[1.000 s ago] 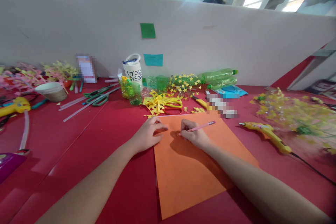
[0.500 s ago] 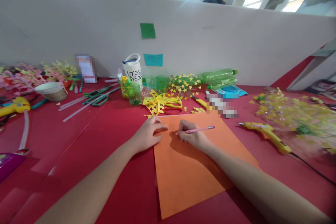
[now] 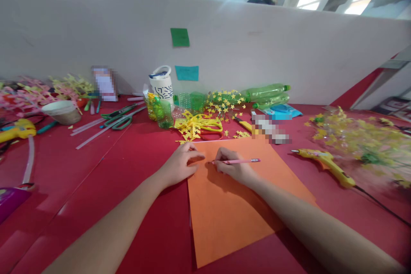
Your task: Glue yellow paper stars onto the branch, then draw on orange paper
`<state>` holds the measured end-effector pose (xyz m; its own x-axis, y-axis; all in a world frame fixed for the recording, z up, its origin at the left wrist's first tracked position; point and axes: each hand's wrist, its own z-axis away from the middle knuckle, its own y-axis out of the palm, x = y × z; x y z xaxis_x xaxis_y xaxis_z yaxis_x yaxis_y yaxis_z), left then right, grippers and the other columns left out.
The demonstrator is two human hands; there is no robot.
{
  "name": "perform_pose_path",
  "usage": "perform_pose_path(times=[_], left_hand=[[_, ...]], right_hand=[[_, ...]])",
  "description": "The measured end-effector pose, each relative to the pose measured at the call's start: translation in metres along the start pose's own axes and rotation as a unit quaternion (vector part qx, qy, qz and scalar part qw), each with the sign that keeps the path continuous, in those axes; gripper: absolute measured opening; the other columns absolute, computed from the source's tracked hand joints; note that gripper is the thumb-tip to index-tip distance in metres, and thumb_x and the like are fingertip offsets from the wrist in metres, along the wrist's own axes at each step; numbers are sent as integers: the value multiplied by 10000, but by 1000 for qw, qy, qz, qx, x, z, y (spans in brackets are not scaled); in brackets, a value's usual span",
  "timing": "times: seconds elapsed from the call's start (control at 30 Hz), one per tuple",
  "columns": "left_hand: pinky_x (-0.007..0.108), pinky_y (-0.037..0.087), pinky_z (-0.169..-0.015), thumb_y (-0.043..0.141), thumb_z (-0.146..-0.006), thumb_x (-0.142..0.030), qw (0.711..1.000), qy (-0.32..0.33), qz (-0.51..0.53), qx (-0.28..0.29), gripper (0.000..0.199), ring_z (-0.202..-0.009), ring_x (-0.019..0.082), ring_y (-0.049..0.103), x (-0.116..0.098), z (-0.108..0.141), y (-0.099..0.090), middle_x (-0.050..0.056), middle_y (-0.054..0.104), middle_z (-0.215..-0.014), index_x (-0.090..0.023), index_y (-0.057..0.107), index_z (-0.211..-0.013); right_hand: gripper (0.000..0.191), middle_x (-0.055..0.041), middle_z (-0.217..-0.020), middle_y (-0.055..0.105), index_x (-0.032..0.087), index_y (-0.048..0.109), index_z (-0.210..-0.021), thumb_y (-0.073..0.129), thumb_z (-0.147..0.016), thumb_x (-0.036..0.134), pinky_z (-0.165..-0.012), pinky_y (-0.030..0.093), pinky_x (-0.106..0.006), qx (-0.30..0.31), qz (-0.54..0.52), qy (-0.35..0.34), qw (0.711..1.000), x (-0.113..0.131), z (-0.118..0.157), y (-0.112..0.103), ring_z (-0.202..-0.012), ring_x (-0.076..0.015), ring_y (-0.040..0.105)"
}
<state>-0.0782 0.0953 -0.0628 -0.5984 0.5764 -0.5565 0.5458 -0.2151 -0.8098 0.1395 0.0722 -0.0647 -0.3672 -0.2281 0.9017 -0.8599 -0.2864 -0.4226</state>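
Observation:
An orange sheet of paper (image 3: 234,218) lies on the red table (image 3: 144,235) in front of me. My right hand (image 3: 233,166) is closed around a pink pencil (image 3: 247,161), its tip at the upper left part of the sheet and its eraser end pointing right. Spread over the sheet's upper left edge, my left hand (image 3: 183,163) has its fingers apart and holds nothing. Just beyond the paper lie yellow paper cut-outs (image 3: 188,127) and scissors with yellow and red handles (image 3: 213,127). Any marks under the pencil are too faint to make out.
At the right lies a yellow glue gun (image 3: 330,166) beside yellow star sprays (image 3: 359,137). Green plastic bottles (image 3: 268,94), a white cup (image 3: 162,85) and a cutter (image 3: 245,126) stand or lie behind. Leftward are green scissors (image 3: 118,121), a bowl (image 3: 62,112) and another glue gun (image 3: 22,131).
The pencil has tilted flatter, and its tip has shifted slightly left with my right hand. My left hand has stayed in place on the sheet.

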Motion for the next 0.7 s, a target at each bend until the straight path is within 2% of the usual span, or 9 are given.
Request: perform_pose_path(times=[0.3,0.7], left_hand=[[364,378,-960,558,-771,-176,1000,-1,-4,0,322,-1029,208,478,0,0,0,67,469,-1056,-240,650,-1072],[368,387,-951,562,-766,-172,1000,-1,5,-4,326,-1035,209,476,2,0,1,60,466,-1049,-256,644,-1070]], right_hand=[[86,48,-530,493,192,438,-639,472,-703,146,-464,307,-194,-33,34,-2,999,3,0,0,-491,-87,430],[73,47,-509,479,189,436,-605,474,-663,167,-455,271,-198,-88,66,18,994,1,-1,0,-481,-92,425]])
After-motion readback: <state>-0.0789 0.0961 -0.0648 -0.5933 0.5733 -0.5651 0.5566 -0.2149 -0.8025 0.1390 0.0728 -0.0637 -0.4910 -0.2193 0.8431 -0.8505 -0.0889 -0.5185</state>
